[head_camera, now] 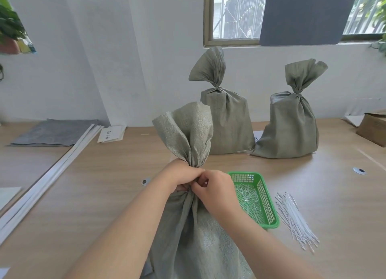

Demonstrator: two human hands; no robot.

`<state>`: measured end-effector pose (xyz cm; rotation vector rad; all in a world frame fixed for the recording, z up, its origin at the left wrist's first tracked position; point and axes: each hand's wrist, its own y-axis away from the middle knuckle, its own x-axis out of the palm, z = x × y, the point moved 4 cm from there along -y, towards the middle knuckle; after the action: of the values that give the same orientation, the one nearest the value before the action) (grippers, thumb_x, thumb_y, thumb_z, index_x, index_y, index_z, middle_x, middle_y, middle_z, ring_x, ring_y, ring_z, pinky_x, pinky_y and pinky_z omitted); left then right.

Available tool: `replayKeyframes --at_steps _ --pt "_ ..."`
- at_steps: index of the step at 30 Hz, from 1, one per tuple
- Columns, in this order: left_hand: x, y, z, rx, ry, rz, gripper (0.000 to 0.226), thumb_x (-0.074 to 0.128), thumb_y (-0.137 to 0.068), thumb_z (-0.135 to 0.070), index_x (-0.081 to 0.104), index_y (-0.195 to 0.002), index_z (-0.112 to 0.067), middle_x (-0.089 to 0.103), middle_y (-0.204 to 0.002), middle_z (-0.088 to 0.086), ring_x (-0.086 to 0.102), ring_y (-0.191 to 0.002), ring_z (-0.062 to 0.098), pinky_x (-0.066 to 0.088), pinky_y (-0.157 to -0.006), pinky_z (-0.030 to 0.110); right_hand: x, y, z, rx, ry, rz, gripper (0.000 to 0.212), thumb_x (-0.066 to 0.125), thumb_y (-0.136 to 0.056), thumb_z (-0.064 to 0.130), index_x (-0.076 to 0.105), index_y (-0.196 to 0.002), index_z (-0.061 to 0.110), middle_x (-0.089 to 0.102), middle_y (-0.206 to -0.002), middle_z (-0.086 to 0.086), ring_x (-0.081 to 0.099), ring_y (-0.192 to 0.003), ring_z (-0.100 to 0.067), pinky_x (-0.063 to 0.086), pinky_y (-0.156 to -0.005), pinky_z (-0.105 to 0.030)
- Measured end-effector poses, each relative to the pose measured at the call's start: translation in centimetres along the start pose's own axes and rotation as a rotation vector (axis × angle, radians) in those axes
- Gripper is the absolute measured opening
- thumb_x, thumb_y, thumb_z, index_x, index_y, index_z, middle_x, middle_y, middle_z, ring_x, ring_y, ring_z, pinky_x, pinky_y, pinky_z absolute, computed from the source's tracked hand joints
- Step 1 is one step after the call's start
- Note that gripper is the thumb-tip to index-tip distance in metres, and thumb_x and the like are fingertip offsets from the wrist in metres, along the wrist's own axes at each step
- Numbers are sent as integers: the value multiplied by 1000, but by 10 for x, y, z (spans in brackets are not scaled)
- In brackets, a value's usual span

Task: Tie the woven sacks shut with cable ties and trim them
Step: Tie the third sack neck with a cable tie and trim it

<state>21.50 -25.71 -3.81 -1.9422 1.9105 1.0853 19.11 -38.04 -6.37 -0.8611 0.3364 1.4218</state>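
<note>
— Holding the near sack (pixel 194 226) by its neck, your left hand (pixel 179 174) has its fingers wrapped right round the gathered cloth, and the mouth fans out above your fist.

— And your right hand (pixel 217 186) meets it from the other side. Its fingers are curled in tight against the same neck, just below your left thumb. A pale speck shows between them, but it is too small to name.

— Where does that sack stand for you?

— Upright on the counter (pixel 104 184), right in front of you, its body running down between your forearms.

— To your right, the green basket (pixel 269 201) sits just beside the sack, with short pale offcuts (pixel 248 197) lying in it.

— Beyond the basket, the loose cable ties (pixel 296 222) lie in a bundle on the counter, close to the basket's right wall.

— Farther back, you have two more sacks standing near the wall. The back left sack (pixel 227 120) and the back right sack (pixel 292 128) both have pinched necks, and their bases touch.
</note>
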Motion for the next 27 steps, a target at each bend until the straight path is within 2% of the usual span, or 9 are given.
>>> replayKeyframes --at_steps 3,7,12,15,21,23,24,26,27 --pt "0 2 0 0 -8 8 11 71 -80 -25 67 -72 -20 66 -74 0 63 -73 17 56 -73 30 2 -1 0 0 -4 -4 26 70 -75 36 61 -60 17 67 -67 0 61 -74 -25 48 -66 -36" --pt "-2 2 0 15 -38 -4 19 72 -81 -29 73 -95 -17 72 -98 1 65 -93 17 52 -84 30 1 1 0 -28 7 -1 27 71 -75 30 51 -59 26 57 -64 3 58 -72 -25 42 -63 -34" --pt "-3 1 -5 57 -191 5 28 68 -84 -40 73 -100 -17 71 -104 4 65 -101 21 53 -86 31 -2 2 0 -73 14 -7 28 74 -74 26 50 -60 28 48 -62 12 45 -66 -15 30 -61 -30" --pt "-2 0 -7 75 -269 2 30 65 -86 -44 72 -99 -18 68 -99 3 64 -99 22 49 -79 28 -1 2 -4 -80 4 -17 23 74 -72 24 56 -60 25 49 -63 12 45 -66 -14 32 -62 -28" --pt "-3 1 -7 92 -298 -14 32 66 -84 -49 72 -97 -21 72 -108 6 65 -105 23 50 -84 29 1 1 -9 -86 13 -34 20 74 -74 25 58 -61 22 52 -65 9 47 -67 -14 34 -62 -29" --pt "-3 -1 -6 80 -263 -1 33 67 -82 -47 73 -95 -17 73 -98 10 68 -97 24 53 -81 30 2 0 -9 -92 18 -39 20 74 -74 25 59 -62 21 52 -66 9 46 -68 -14 34 -62 -30" --pt "-3 -1 -5 64 -250 13 31 67 -82 -46 71 -86 -15 70 -83 12 68 -82 24 53 -71 28 3 0 -9 -97 20 -43 20 75 -74 26 59 -62 21 53 -66 9 46 -68 -14 35 -62 -30" --pt "-3 1 -4 23 -240 41 34 67 -83 -43 60 -65 -15 56 -55 6 53 -50 19 42 -50 22 3 0 -9 -108 16 -52 20 75 -73 26 59 -62 22 53 -66 8 46 -67 -13 35 -62 -30" --pt "-2 1 -2 9 -205 50 33 67 -83 -39 57 -62 -15 52 -51 3 46 -45 16 37 -46 20 4 -1 -9 -115 9 -58 21 76 -73 26 58 -61 23 53 -65 9 46 -66 -12 33 -61 -28"
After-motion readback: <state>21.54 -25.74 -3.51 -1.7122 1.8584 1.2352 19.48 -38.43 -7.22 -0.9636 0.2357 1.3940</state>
